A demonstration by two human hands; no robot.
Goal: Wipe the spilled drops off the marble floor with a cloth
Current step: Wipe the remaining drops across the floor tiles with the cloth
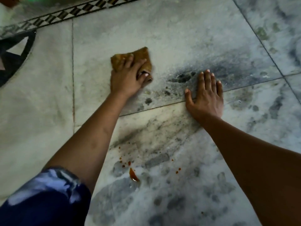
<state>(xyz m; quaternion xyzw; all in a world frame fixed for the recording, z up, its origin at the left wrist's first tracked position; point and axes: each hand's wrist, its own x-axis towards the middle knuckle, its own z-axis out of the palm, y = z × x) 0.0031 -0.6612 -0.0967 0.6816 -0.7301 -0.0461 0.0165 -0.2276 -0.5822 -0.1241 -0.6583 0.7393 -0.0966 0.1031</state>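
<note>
The left hand [127, 80] clamps a folded brown cloth [145, 57] against the marble floor [179, 30], the right hand [206, 98] lies flat, fingers straight, at its 3 o'clock, and reddish spilled drops [133, 174] sit at its 6 o'clock, well apart from the cloth.

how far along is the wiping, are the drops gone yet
Nothing visibly done yet. In hand: the left hand holds the brown cloth against the marble floor, away from the spill; the right hand rests flat on the floor. Left: the reddish-brown drops nearer the person remain unwiped.
</note>
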